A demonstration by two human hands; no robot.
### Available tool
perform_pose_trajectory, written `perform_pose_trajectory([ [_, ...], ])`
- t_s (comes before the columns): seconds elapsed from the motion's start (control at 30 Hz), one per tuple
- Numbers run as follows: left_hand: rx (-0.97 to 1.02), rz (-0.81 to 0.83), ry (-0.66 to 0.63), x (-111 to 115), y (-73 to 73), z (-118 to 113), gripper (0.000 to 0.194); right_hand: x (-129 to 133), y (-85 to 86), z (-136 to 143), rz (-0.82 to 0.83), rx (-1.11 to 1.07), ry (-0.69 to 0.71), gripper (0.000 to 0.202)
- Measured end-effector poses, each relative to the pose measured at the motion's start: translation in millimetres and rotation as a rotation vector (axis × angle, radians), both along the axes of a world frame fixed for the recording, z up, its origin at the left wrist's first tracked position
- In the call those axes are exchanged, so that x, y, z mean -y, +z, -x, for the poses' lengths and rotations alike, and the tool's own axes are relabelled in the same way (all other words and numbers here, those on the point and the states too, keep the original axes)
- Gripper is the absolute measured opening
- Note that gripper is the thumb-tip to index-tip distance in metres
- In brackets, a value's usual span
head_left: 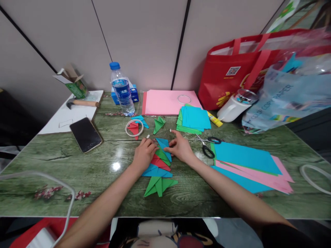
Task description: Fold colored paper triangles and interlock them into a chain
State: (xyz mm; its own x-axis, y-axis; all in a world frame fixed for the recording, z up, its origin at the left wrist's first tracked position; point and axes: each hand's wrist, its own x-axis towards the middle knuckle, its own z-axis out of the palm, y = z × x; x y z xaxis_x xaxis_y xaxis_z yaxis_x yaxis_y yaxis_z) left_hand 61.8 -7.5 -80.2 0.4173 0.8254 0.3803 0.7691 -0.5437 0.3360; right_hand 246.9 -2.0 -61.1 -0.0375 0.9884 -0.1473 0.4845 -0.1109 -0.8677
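Below us, our black printed shirt (124, 230) meets the edge of a green patterned table (98, 168). Fanned at our right, blue, pink and green sheets (245, 158) lie flat and unfolded, as does a pink paper stack (162, 103) by the wall. Smaller blue and green squares (195, 117) are stacked unfolded too, so by our judgement much material is left. Our right hand (181, 147) pinches a blue folded piece (162, 142) at the far end of the row, between thumb and fingers. Our left hand (145, 152) bends over the row's left side; its fingertips are hidden, so we cannot tell whether it grips. Done so far, it seems: a row of folded paper pieces (156, 171) in blue, green and red, mostly overlapping. Beyond it, a loose green piece (159, 124), blue piece (141, 120) and red piece (133, 128) lie folded but not joined to the row.
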Motion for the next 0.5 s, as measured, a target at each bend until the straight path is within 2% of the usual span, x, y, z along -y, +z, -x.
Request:
perform_pose_trajectory([
  [0.17, -0.072, -0.04, -0.01, 0.7, 0.1, -0.9, 0.02, 3.1, 1.8, 0.0, 0.003, 0.016, 0.002, 0.09],
  [0.27, -0.021, -0.033, -0.015, -0.6, -0.9, 1.9, 0.018, 5.1, -1.5, -2.6, -0.11, 0.062, 0.066, 0.087],
  [0.4, 0.034, 0.01, -0.114, -2.1, 2.2, 11.9, 0.016, 7.9, -6.2, -8.6, -0.321, 0.198, 0.148, 0.083],
  [0.5, -0.075, 0.007, -0.202, -1.2, 8.3, 17.9, 0.017, 10.2, -8.4, -12.1, -0.334, 0.172, 0.207, 0.086],
])
